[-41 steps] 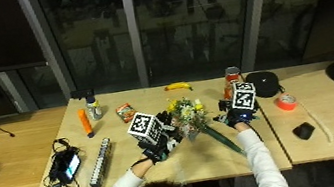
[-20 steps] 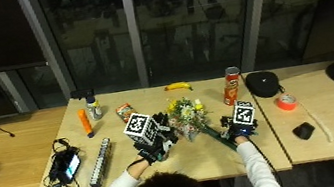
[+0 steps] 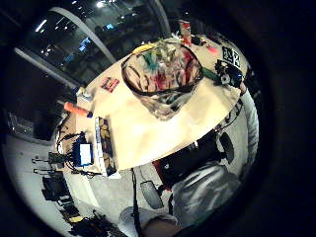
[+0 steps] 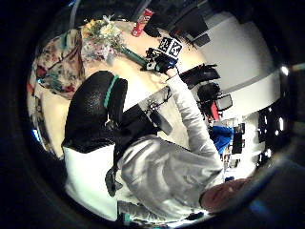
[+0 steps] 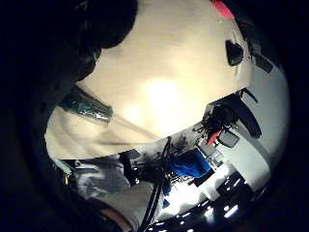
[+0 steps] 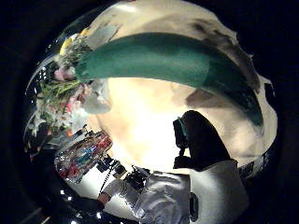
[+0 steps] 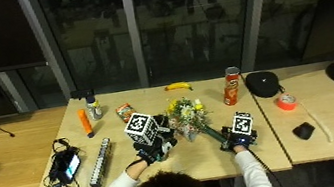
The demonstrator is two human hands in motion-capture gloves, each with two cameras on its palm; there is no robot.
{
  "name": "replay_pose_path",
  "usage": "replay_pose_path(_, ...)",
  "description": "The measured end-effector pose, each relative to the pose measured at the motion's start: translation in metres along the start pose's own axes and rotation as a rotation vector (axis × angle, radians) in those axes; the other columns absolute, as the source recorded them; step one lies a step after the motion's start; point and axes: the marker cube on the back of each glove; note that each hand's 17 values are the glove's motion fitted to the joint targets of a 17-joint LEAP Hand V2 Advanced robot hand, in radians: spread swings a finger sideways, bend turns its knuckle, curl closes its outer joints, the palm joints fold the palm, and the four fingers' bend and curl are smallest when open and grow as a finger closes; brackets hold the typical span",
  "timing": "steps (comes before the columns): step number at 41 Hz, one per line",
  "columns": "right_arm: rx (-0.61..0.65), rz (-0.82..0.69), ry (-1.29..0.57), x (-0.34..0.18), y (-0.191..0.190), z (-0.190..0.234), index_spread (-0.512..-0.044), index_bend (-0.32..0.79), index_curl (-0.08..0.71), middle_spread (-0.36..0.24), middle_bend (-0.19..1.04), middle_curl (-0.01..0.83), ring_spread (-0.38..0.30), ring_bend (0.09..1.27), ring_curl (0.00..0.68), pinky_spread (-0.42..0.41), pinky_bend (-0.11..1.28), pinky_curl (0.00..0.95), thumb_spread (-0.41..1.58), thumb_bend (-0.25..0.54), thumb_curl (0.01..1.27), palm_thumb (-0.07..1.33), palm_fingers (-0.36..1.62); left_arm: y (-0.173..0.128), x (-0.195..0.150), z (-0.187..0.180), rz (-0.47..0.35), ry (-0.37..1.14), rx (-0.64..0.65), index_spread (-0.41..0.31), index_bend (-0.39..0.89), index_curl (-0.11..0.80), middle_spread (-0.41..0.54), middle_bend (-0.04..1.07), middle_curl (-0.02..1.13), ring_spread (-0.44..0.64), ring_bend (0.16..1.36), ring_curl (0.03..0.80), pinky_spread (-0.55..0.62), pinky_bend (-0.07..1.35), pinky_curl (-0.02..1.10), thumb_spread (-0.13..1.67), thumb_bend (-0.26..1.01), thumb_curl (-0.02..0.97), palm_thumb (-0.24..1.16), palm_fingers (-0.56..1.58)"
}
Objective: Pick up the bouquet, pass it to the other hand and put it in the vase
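Your right hand (image 7: pixel 237 139) grips the bouquet (image 7: pixel 187 115) by its green-wrapped stem, with the flower heads pointing toward 11 o'clock from the grip. The flowers lie near the middle of the table (image 7: pixel 185 164), just right of your left hand (image 7: pixel 155 147). Your left hand is raised over the table just left of the flowers; the glass vase (image 3: pixel 163 81) fills its little-finger palm view, so the vase is close to that palm. Whether the left fingers are curled round the vase cannot be told.

Risks from here, as judgements:
- The grip sits low on the stem. The heavy flower end may swing or droop during the pass.
- The flowers are close to the vase. A sideways sweep may knock it over.
- Releasing before the other hand closes may drop the bouquet.
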Motion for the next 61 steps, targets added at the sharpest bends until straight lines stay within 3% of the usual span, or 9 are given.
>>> replay_pose_path(10, -0.161, -0.131, 0.043, -0.012, 0.01, 0.01, -0.202, 0.15, 0.139, -0.026, 0.35, 0.409, -0.076, 0.67, 0.362, 0.072, 0.63, 0.34, 1.05, 0.028, 0.42, 0.82, 0.61, 0.0, 0.001, 0.0, 0.0, -0.008, 0.005, 0.07, 0.13, 0.231, 0.327, 0.22, 0.34, 0.43, 0.67, 0.261, 0.43, 0.41, 0.33, 1.19, -0.02, 0.32, 0.45, 0.05)
replay_pose_path(15, -0.044, -0.034, 0.157, -0.01, -0.001, 0.006, -0.229, 0.25, 0.224, -0.087, 0.34, 0.417, -0.146, 0.65, 0.365, -0.044, 0.58, 0.328, 1.03, 0.055, 0.44, 0.92, 0.97, 0.001, 0.003, -0.002, 0.004, -0.014, 0.007, 0.068, 0.13, 0.233, 0.332, 0.22, 0.34, 0.43, 0.67, 0.262, 0.43, 0.41, 0.33, 1.19, -0.02, 0.321, 0.45, 0.05)
replay_pose_path(23, -0.023, -0.055, 0.072, -0.014, -0.006, 0.007, -0.249, 0.18, 0.282, -0.15, 0.36, 0.451, -0.201, 0.59, 0.382, -0.144, 0.51, 0.328, 0.9, 0.042, 0.51, 1.01, 1.15, 0.005, 0.001, -0.01, -0.01, -0.034, 0.009, 0.067, 0.14, 0.237, 0.335, 0.21, 0.34, 0.43, 0.66, 0.262, 0.43, 0.41, 0.33, 1.19, -0.02, 0.322, 0.45, 0.06)
replay_pose_path(25, -0.007, -0.074, 0.009, -0.014, -0.009, 0.009, -0.254, 0.21, 0.306, -0.153, 0.32, 0.446, -0.206, 0.54, 0.374, -0.144, 0.48, 0.326, 0.88, 0.032, 0.52, 1.02, 1.05, 0.005, -0.002, -0.01, -0.018, -0.052, 0.003, 0.066, 0.13, 0.238, 0.336, 0.2, 0.34, 0.43, 0.66, 0.262, 0.43, 0.41, 0.33, 1.19, -0.02, 0.322, 0.45, 0.06)
replay_pose_path(27, 0.078, -0.102, -0.073, -0.014, -0.017, 0.01, -0.25, 0.07, 0.274, -0.176, 0.45, 0.491, -0.212, 0.72, 0.433, -0.214, 0.55, 0.356, 1.01, 0.042, 0.49, 1.01, 1.4, 0.006, -0.004, -0.01, -0.028, -0.072, -0.007, 0.061, 0.15, 0.243, 0.336, 0.2, 0.34, 0.43, 0.66, 0.26, 0.43, 0.41, 0.33, 1.19, -0.02, 0.322, 0.45, 0.06)
replay_pose_path(30, 0.246, -0.069, -0.142, -0.009, -0.026, 0.009, -0.247, 0.08, 0.268, -0.186, 0.51, 0.52, -0.21, 0.8, 0.457, -0.23, 0.62, 0.384, 1.06, 0.031, 0.47, 1.0, 1.41, 0.006, -0.006, -0.011, -0.035, -0.076, -0.022, 0.058, 0.15, 0.248, 0.337, 0.19, 0.34, 0.43, 0.65, 0.258, 0.43, 0.4, 0.33, 1.19, -0.02, 0.323, 0.45, 0.07)
replay_pose_path(35, 0.436, -0.089, -0.419, -0.014, -0.026, -0.003, -0.236, 0.27, 0.333, -0.184, 0.69, 0.59, -0.203, 0.9, 0.512, -0.22, 0.68, 0.428, 1.07, -0.032, 0.43, 0.92, 1.54, 0.004, -0.005, -0.015, -0.02, -0.024, -0.049, 0.055, 0.15, 0.257, 0.337, 0.19, 0.34, 0.43, 0.64, 0.256, 0.43, 0.4, 0.33, 1.19, -0.02, 0.324, 0.44, 0.07)
replay_pose_path(48, 0.539, -0.365, -1.246, -0.068, -0.017, -0.085, -0.218, 0.44, 0.463, -0.167, 0.85, 0.663, -0.188, 1.04, 0.585, -0.201, 0.79, 0.515, 1.04, 0.009, 0.46, 0.99, 1.41, -0.047, -0.009, -0.037, -0.11, 0.203, 0.037, 0.066, 0.17, 0.283, 0.321, 0.2, 0.34, 0.43, 0.61, 0.249, 0.43, 0.35, 0.32, 1.19, -0.02, 0.329, 0.44, 0.11)
replay_pose_path(61, 0.604, -0.526, -1.411, -0.141, 0.037, -0.141, -0.213, 0.48, 0.53, -0.153, 0.92, 0.683, -0.18, 1.09, 0.606, -0.196, 0.84, 0.56, 0.91, -0.019, 0.54, 1.0, 1.36, -0.127, 0.018, -0.055, -0.157, 0.611, 0.231, 0.102, 0.16, 0.299, 0.324, 0.2, 0.35, 0.43, 0.6, 0.249, 0.44, 0.28, 0.31, 1.14, -0.03, 0.338, 0.43, 0.11)
